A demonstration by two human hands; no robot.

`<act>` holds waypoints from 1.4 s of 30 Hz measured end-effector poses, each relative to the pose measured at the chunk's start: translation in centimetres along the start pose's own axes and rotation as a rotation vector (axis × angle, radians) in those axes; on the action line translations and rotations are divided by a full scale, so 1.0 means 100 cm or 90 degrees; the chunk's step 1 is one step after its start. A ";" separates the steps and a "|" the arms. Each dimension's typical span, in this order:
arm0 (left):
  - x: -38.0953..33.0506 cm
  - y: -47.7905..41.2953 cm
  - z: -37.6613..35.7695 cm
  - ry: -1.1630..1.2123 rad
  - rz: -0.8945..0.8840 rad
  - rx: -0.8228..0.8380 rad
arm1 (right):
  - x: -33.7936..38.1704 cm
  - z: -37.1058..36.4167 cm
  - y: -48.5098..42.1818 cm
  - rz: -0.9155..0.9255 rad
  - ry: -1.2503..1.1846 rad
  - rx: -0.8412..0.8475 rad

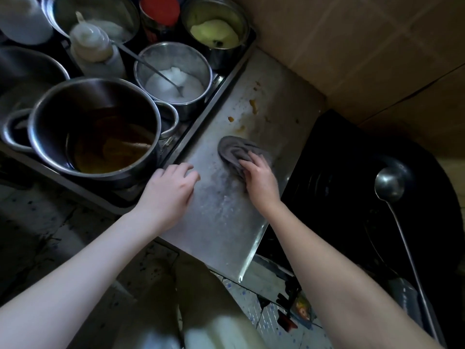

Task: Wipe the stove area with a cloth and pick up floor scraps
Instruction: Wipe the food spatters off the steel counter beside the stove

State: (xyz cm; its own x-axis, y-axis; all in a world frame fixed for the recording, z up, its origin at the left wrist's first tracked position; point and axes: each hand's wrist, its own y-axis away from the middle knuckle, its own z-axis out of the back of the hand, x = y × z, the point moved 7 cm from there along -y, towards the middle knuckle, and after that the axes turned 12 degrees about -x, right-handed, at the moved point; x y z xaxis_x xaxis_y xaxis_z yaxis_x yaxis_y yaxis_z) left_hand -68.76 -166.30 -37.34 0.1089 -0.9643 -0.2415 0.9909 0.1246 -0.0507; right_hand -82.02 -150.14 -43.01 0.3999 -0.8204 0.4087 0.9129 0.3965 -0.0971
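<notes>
A bunched grey cloth (235, 149) lies on the steel counter (221, 222) beside the stove. My right hand (260, 177) presses down on the cloth's near end and grips it. Just left of it, my left hand (168, 190) rests on the counter's left edge with fingers apart and holds nothing. Orange food scraps (253, 107) and stains are scattered on the counter beyond the cloth. Wet smears cover the steel between my hands. On the tiled floor below lie scraps and a wrapper (300, 307).
A black wok (357, 187) holding a steel ladle (389, 183) sits to the right. Left of the counter a tray holds a big pot of brown liquid (100, 137), a pot of white powder with a spoon (173, 76), a squeeze bottle (94, 46) and other pots. Cardboard lines the wall.
</notes>
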 end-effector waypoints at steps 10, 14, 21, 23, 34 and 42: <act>-0.003 -0.013 0.004 0.017 0.010 -0.008 | -0.044 0.029 -0.028 -0.182 0.029 -0.102; 0.001 -0.014 0.009 0.008 0.012 -0.017 | -0.020 0.017 -0.065 -0.161 0.037 -0.067; 0.011 -0.002 0.013 -0.013 0.039 0.001 | 0.068 -0.027 -0.084 0.012 -0.004 0.035; 0.013 -0.001 0.016 -0.010 0.044 0.001 | 0.081 -0.034 -0.076 0.053 -0.012 0.056; 0.009 -0.010 0.016 0.001 0.043 -0.004 | 0.067 -0.035 -0.034 0.209 0.019 0.078; -0.003 -0.041 0.003 0.021 0.022 -0.023 | -0.021 0.015 -0.099 -0.033 0.054 -0.007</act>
State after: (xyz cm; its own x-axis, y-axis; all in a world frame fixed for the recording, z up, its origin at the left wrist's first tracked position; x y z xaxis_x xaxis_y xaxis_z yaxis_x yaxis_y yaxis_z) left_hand -72.81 -166.58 -36.75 0.1394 -0.9512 -0.2752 0.9831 0.1662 -0.0762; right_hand -92.03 -151.72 -41.55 0.3565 -0.8721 0.3353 0.9335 0.3476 -0.0882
